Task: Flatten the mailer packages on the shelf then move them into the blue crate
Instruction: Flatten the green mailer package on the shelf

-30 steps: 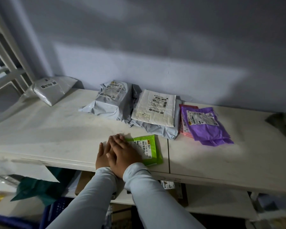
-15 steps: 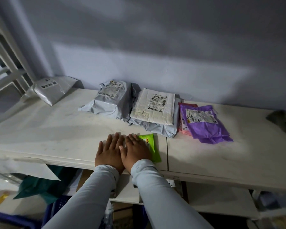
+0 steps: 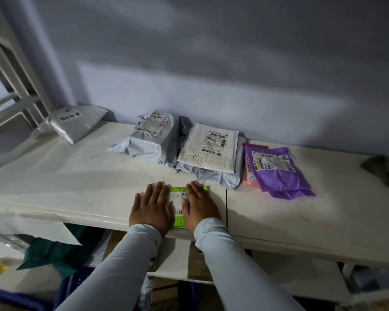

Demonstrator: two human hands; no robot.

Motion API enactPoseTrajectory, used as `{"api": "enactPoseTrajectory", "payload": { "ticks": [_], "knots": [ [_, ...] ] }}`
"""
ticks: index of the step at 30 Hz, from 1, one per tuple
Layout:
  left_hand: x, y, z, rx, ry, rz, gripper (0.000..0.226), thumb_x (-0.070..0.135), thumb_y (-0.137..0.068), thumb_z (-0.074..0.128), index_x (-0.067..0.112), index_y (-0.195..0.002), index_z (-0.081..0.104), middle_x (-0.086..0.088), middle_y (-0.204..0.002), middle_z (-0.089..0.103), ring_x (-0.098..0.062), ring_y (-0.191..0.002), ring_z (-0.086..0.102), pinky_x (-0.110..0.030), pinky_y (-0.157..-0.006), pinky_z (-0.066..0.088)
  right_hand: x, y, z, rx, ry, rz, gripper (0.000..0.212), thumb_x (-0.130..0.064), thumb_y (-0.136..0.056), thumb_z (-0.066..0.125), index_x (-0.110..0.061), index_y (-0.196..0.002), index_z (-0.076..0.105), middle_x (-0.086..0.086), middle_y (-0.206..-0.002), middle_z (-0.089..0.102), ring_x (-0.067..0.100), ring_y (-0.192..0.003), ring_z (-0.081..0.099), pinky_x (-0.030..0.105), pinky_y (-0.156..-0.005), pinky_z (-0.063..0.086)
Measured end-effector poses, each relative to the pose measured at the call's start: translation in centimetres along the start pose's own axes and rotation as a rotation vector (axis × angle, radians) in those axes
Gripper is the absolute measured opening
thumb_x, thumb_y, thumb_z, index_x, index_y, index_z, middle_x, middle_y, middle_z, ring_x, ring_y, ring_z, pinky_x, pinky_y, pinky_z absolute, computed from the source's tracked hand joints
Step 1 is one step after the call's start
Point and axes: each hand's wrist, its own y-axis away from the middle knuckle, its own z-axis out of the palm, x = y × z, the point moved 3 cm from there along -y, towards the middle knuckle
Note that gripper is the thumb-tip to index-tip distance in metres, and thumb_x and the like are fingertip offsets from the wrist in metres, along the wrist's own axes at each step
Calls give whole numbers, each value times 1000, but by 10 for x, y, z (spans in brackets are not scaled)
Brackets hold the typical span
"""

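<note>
Head view: at lower centre, the left hand (image 3: pixel 152 208) and right hand (image 3: pixel 199 206), fingers straight, press flat on a green mailer (image 3: pixel 177 206) lying on the white shelf (image 3: pixel 76 176). At lower left, a blue crate (image 3: pixel 20 298) edge shows, contents unclear.

Single head view, looking forward and down, close over the white shelf top (image 3: pixel 76 176) against the wall.

Dim overall, with a pale band of light across the wall (image 3: pixel 211 90) and brighter patches on the shelf (image 3: pixel 76 176). Soft shadows beneath both hands. Wide-angle bending and murky, smeared detail toward edges and lower corners.
</note>
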Motion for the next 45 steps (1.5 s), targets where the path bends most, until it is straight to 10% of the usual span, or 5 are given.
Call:
{"api": "enactPoseTrajectory", "payload": {
  "ticks": [10, 15, 21, 30, 45],
  "knots": [
    [8, 2, -5, -17, -75, 22, 84, 49, -71, -17, 34, -151, 4, 12, -159, -2, -16, -148, -3, -43, -119, 2, 11, 4, 6, 51, 69, 46, 75, -49, -86, 4, -16, -152, 15, 2, -160, 12, 14, -147, 9, 27, -118, 4],
    [1, -13, -8, -102, -131, 29, 56, 47, -96, 9, 36, -150, -2, 14, -159, -6, -17, -147, -11, -46, -119, 1, 4, 11, 0, 176, 101, 25, 67, -50, -83, 28, -12, -129, 57, 12, -135, 55, 31, -126, 52, 43, -105, 39],
    [-13, -35, -20, -175, -203, 53, 55, 46, -99, 11, 36, -150, -5, 14, -158, -14, -18, -146, -17, -49, -118, -3, -11, 19, 10, 39, 151, -201, 58, -49, -87, 37, -46, -143, 26, 3, -141, 51, 29, -126, 51, 47, -98, 47],
    [-60, -59, -33, -164, -190, -11, 56, 44, -99, 15, 33, -151, -3, 14, -159, -9, -20, -147, -12, -47, -118, 2, -51, -25, 29, -40, 62, -232, 60, -44, -85, 12, -51, -144, 18, -4, -160, 5, 24, -148, 0, 36, -117, -5],
    [-115, -113, -37, -145, -130, 77, 59, 47, -98, 16, 30, -152, 2, 11, -160, -3, -21, -148, -4, -46, -118, 4, -84, -78, 53, 67, 131, -163, 56, -46, -87, 25, -49, -143, 26, -5, -157, 23, 22, -146, 18, 37, -117, 9]
  ]
}}
